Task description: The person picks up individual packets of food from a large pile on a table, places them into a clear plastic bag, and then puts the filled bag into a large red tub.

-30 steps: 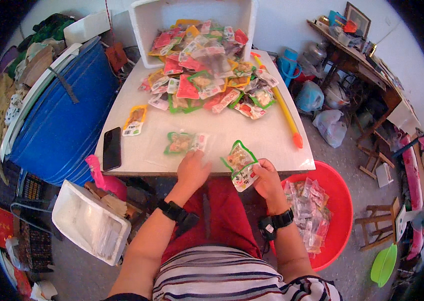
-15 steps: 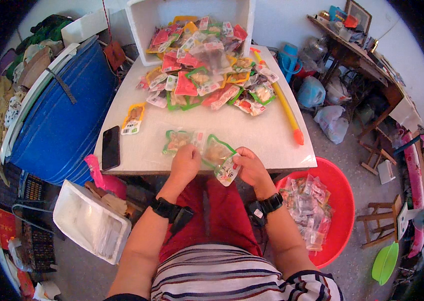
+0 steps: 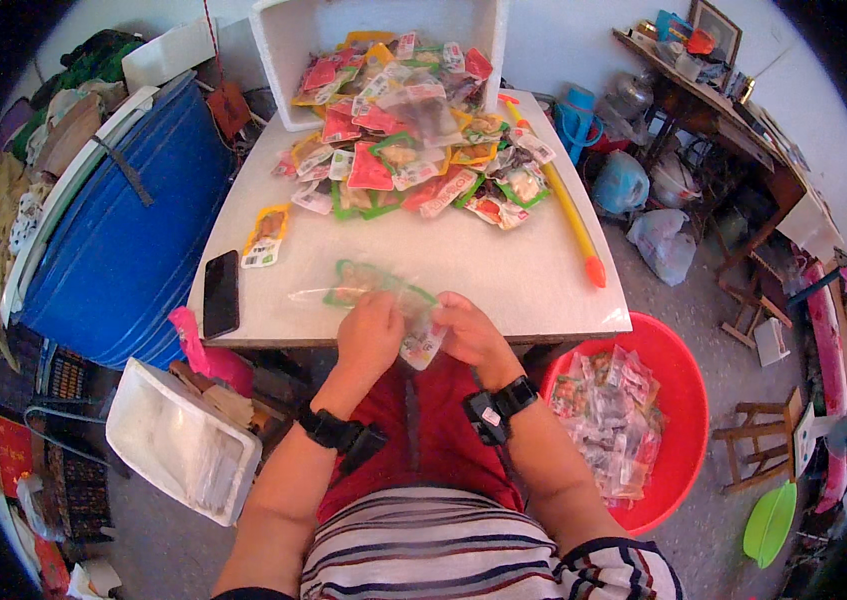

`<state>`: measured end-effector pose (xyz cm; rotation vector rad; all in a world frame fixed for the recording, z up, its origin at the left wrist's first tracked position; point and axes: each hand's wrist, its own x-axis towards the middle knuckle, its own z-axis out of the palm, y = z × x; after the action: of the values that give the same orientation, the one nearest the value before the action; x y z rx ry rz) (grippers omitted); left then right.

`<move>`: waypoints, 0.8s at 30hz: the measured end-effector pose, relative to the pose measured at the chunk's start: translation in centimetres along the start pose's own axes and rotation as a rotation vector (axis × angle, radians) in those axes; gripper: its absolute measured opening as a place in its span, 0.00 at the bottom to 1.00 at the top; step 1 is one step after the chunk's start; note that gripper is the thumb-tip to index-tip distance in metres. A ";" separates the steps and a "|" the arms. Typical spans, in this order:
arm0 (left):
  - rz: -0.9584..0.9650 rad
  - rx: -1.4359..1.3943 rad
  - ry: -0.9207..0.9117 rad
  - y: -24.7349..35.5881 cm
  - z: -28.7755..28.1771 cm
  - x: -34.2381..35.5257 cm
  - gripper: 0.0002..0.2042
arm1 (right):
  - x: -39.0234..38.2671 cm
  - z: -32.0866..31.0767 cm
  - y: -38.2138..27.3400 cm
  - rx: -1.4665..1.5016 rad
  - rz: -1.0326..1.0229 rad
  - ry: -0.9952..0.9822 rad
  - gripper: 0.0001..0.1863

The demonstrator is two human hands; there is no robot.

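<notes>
Over the table's near edge, my left hand (image 3: 371, 325) is closed on a clear plastic bag (image 3: 311, 294) that spreads out to its left. My right hand (image 3: 468, 328) pinches a green-edged food packet (image 3: 421, 343) close beside it; the packet's lower end hangs past the edge. Whether that packet is inside the bag I cannot tell, as fingers and blur hide the join. Another green-edged packet (image 3: 351, 272) shows just beyond my left hand, at or under the bag. A yellow-edged packet (image 3: 266, 236) lies apart on the left, by a black phone (image 3: 221, 294).
A heap of food packets (image 3: 373, 170) spills from a white foam box (image 3: 278, 70) at the back. Along the table's right lies a yellow tube (image 3: 568, 220) with orange ends. Beside my right arm, a red basin (image 3: 688, 430) holds bagged packets. Another foam box (image 3: 173, 440) stands left.
My right hand has moved left and the packet in it now sits against my left hand. The clear bag has shifted and spread out more.
</notes>
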<state>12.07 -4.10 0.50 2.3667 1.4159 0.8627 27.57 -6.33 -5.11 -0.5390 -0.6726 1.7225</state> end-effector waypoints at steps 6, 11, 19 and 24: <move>0.035 0.080 0.018 -0.3 -1.2 -0.7 0.05 | 1.6 2.1 0.4 -0.104 0.024 0.035 0.06; 0.057 0.095 0.040 -1.1 -0.7 -1.7 0.05 | 3.1 2.5 2.7 0.169 0.070 -0.060 0.10; 0.090 0.040 0.057 -2.0 0.0 -3.4 0.04 | 0.0 5.3 3.3 0.230 0.100 0.251 0.10; 0.127 0.013 0.099 -1.9 0.0 -3.8 0.03 | -0.4 4.6 3.2 -0.534 0.145 0.325 0.07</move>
<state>9.33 -6.45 -1.85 2.4776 1.3211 1.0194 22.35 -8.06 -3.93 -1.2366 -0.8731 1.5290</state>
